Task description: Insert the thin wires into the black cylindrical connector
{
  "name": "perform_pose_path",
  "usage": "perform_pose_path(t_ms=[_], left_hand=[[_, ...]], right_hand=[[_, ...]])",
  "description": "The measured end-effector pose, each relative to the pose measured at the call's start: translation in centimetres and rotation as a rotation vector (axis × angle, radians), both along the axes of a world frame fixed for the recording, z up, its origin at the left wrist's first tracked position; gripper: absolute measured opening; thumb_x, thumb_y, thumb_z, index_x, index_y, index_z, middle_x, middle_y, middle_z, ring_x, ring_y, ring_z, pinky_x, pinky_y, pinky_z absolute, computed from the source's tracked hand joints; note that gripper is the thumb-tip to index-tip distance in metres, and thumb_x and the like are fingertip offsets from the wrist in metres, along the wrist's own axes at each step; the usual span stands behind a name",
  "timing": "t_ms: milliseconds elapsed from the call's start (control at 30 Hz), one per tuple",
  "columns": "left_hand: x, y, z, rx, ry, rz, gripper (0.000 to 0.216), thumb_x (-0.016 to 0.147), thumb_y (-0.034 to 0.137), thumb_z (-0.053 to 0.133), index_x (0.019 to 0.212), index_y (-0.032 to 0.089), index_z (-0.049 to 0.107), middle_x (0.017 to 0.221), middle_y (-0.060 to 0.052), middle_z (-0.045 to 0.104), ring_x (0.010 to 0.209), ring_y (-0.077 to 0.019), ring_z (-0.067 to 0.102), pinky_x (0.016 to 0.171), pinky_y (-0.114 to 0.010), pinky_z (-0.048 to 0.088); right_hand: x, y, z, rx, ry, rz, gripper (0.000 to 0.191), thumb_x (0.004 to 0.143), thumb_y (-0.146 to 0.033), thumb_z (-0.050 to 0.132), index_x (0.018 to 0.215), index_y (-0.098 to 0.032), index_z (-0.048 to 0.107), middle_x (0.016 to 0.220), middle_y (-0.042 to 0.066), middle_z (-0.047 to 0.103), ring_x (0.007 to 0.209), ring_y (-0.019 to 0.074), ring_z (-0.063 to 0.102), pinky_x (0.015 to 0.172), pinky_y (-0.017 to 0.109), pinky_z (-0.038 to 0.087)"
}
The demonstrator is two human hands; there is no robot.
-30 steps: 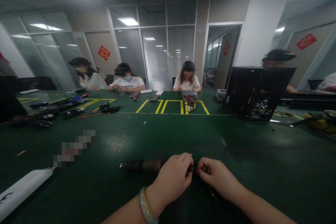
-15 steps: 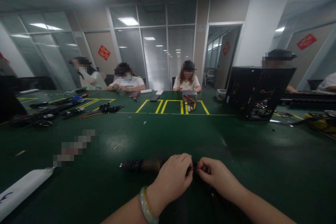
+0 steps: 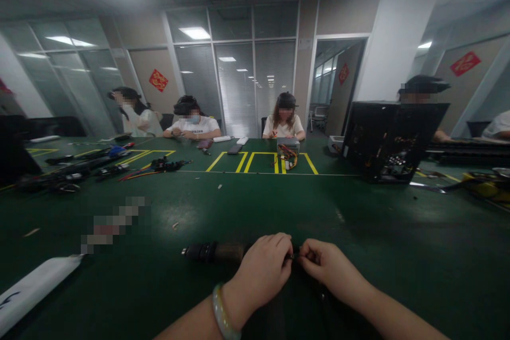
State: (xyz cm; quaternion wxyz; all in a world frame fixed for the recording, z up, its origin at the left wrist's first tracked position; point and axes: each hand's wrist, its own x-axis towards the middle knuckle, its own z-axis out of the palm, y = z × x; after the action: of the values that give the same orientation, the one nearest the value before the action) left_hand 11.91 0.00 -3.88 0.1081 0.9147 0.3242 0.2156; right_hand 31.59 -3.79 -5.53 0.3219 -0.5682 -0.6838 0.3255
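A dark cylindrical tool [image 3: 229,253] with a ribbed black collar and a small metal tip lies sideways on the green table. It looks like an electric screwdriver, but I cannot be sure. My left hand [image 3: 269,263], with a bangle at its wrist, is closed over the tool's right part and hides it. Close by on the right, my right hand [image 3: 324,263] is closed in a pinch. Something small and dark shows between the two hands, too unclear to name. Below my right hand a thin black cord [image 3: 323,297] is partly visible.
At the left lies a white pouch-like thing [image 3: 40,284]. Farther off are bundled black cables [image 3: 159,166], a power supply unit [image 3: 287,144] with coloured wires, and a black computer case [image 3: 392,141] at the right. Several people sit across the green table [image 3: 255,199].
My hands stay almost in place; the right fingers shift very slightly. A person at the far left has moved their head a little.
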Motion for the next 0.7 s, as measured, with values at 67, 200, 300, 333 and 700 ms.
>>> perform_pose_path(t_ms=[67, 200, 300, 333, 700], left_hand=[[-0.03, -0.07, 0.09, 0.000, 0.002, 0.005, 0.015, 0.083, 0.012, 0.058, 0.094, 0.021, 0.053, 0.107, -0.002, 0.060, 0.100, -0.0203, 0.057, 0.094, -0.036, 0.044], [-0.05, -0.15, 0.28, 0.006, 0.008, 0.011, 0.013, 0.084, 0.014, 0.056, 0.094, 0.021, 0.054, 0.105, -0.003, 0.060, 0.098, -0.0207, 0.057, 0.093, -0.037, 0.045], [-0.05, -0.19, 0.34, 0.011, 0.013, 0.013, 0.012, 0.084, 0.014, 0.056, 0.094, 0.021, 0.055, 0.104, -0.003, 0.061, 0.098, -0.0206, 0.058, 0.092, -0.036, 0.045], [-0.05, -0.20, 0.35, 0.012, 0.014, 0.014, 0.012, 0.084, 0.014, 0.056, 0.094, 0.021, 0.055, 0.103, -0.003, 0.061, 0.098, -0.0206, 0.058, 0.092, -0.036, 0.045], [0.02, -0.08, 0.33, -0.004, 0.021, 0.019, 0.021, 0.082, 0.011, 0.056, 0.099, 0.021, 0.053, 0.108, -0.002, 0.060, 0.100, -0.0203, 0.057, 0.092, -0.036, 0.045]], right_hand=[[0.02, -0.05, 0.13, -0.006, 0.003, -0.001, 0.007, 0.085, -0.020, 0.057, 0.079, -0.017, 0.060, 0.066, -0.004, 0.058, 0.061, 0.0117, 0.052, 0.054, 0.019, 0.036], [0.08, -0.14, 0.28, -0.017, 0.007, 0.005, 0.008, 0.086, -0.020, 0.057, 0.080, -0.017, 0.060, 0.067, -0.004, 0.059, 0.061, 0.0117, 0.053, 0.054, 0.019, 0.036], [0.09, -0.13, 0.28, -0.017, 0.006, 0.002, 0.008, 0.086, -0.021, 0.057, 0.079, -0.017, 0.060, 0.067, -0.004, 0.059, 0.061, 0.0118, 0.053, 0.054, 0.019, 0.036], [0.09, -0.12, 0.27, -0.019, 0.005, 0.002, 0.008, 0.087, -0.021, 0.058, 0.080, -0.017, 0.060, 0.067, -0.003, 0.059, 0.061, 0.0119, 0.053, 0.054, 0.019, 0.036], [0.15, -0.11, -0.09, -0.013, -0.016, 0.017, 0.008, 0.087, -0.022, 0.057, 0.081, -0.018, 0.062, 0.068, -0.003, 0.061, 0.062, 0.0127, 0.055, 0.055, 0.020, 0.037]])
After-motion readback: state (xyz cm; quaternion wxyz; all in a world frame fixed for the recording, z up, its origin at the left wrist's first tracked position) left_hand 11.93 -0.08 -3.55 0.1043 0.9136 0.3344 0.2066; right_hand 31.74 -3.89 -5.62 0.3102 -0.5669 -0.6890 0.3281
